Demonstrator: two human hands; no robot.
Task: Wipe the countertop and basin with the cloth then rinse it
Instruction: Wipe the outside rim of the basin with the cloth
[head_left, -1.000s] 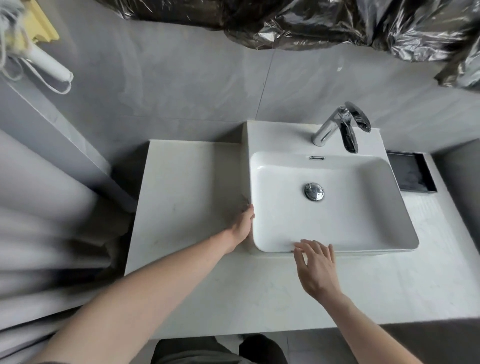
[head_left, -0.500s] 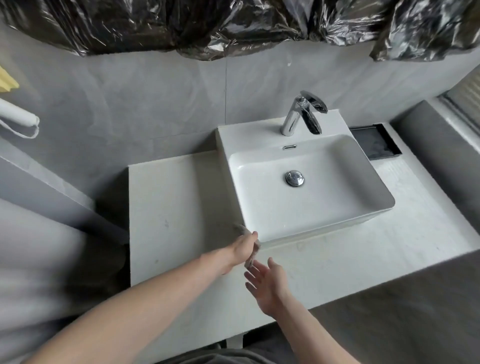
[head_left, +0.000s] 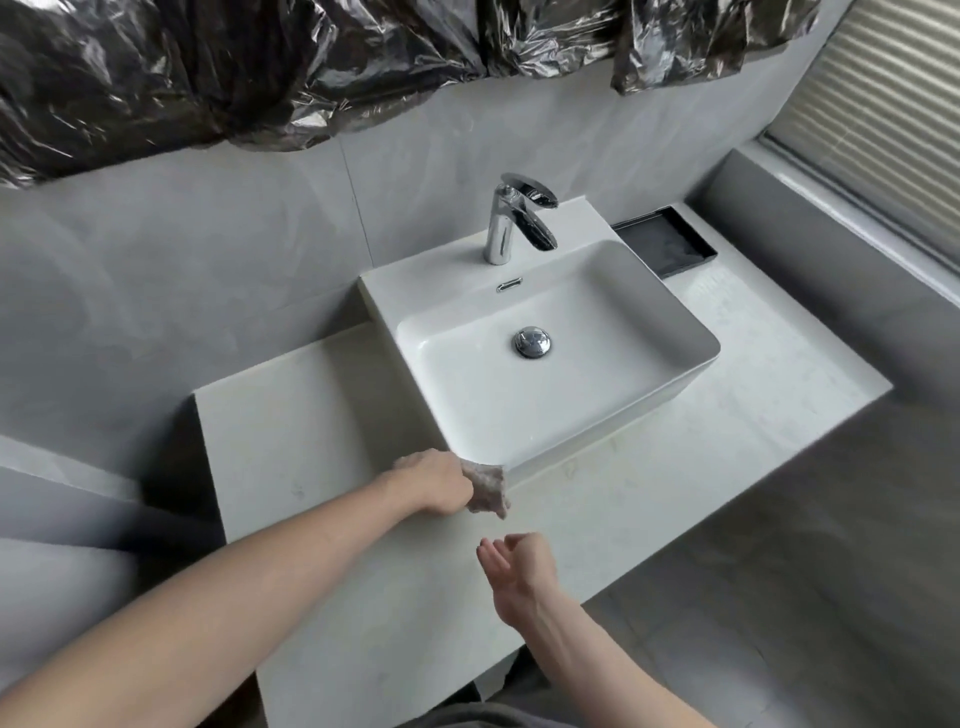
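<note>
A white rectangular basin (head_left: 675, 332) stands on a pale countertop (head_left: 291, 415), with a chrome drain plug (head_left: 531, 342) in its floor and a chrome tap (head_left: 506, 221) behind it. My left hand (head_left: 436, 483) rests at the basin's near left corner, shut on a small pale speckled cloth (head_left: 488, 488) that hangs from the fingers against the basin's outer wall. My right hand (head_left: 511, 569) hovers just below it over the counter, palm up, fingers apart and holding nothing.
A black tray (head_left: 662, 244) lies on the counter to the right of the basin. Crumpled silver foil (head_left: 260, 67) hangs on the grey wall above. A window with blinds (head_left: 883, 104) and a grey ledge are at right; the floor lies beyond the counter's front edge.
My left hand has drawn the cloth out from the basin's corner into view. My right hand left the basin's front rim and turned palm up. The view swung leftward.
</note>
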